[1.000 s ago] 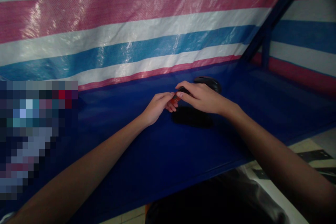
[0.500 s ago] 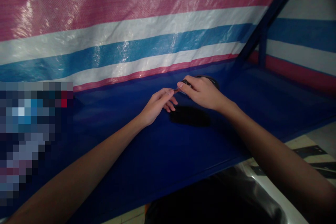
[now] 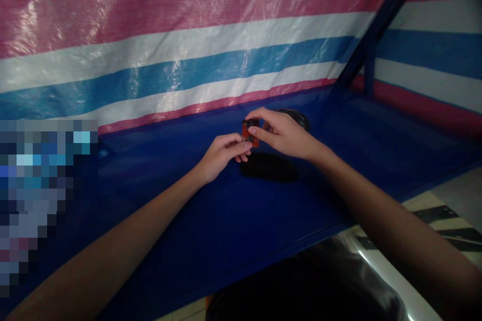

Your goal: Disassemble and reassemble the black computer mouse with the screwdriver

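Over the blue table surface, a small orange circuit board [image 3: 256, 143] with dark parts on it is held up between my two hands. My left hand [image 3: 224, 156] pinches its lower left edge between thumb and fingers. At its upper right, my right hand [image 3: 284, 133] grips it with thumb and forefinger, covering part of the board. Behind my right hand lies a rounded black shell [image 3: 299, 118], partly hidden, that looks like part of a computer mouse. Below the hands rests a long dark piece [image 3: 269, 167], its details lost in shadow.
A blue sheet [image 3: 226, 230] covers the table. Red, white and blue striped plastic sheeting [image 3: 181, 70] hangs along the back, with a dark blue frame post [image 3: 371, 35] at the right. The left side is blurred into blocks.
The board has been turned from edge-on so that its orange face shows. My left hand has dropped slightly, and my right fingers have shifted their hold.
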The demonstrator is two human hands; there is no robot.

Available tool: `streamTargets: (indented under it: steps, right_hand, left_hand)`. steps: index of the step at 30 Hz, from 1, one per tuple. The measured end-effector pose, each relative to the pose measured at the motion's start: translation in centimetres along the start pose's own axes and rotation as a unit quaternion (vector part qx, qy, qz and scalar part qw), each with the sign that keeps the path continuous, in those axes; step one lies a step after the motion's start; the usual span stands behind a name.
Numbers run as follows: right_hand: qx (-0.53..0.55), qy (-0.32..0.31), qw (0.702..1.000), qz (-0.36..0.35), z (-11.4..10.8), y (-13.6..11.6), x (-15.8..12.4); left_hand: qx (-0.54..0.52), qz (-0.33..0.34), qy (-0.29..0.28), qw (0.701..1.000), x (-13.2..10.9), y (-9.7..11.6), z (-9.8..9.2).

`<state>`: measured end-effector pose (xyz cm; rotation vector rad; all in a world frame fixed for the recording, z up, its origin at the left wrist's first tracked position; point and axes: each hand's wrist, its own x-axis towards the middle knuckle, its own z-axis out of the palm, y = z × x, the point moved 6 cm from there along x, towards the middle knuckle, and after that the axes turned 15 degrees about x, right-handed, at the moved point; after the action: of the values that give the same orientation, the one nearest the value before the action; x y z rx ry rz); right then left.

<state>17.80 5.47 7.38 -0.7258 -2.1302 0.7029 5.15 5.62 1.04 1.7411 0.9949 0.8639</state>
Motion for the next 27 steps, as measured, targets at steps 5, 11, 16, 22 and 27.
streamTargets:
  steps: [5,11,16,22,27]
  right_hand:
    - [-0.004,0.004,1.000,0.018,-0.1,0.3,0.2]
    - [0.051,-0.010,0.997,0.058,0.4,0.6,0.0]
    - [0.118,-0.034,0.989,0.083,0.9,0.5,-0.1]
    - [0.138,-0.045,0.988,0.054,0.6,0.0,0.0]
    - [0.134,-0.051,0.990,0.015,0.7,-0.2,0.0]
  left_hand:
    - [0.026,0.013,0.005,1.000,-0.3,0.3,0.1]
    - [0.062,0.063,0.003,0.996,-0.4,1.0,0.2]
    - [0.047,0.067,0.004,0.997,-0.2,0.8,0.1]
    - [-0.044,0.009,0.044,0.998,0.2,-0.3,-0.3]
    - [-0.085,-0.018,0.050,0.995,0.2,-0.3,-0.4]
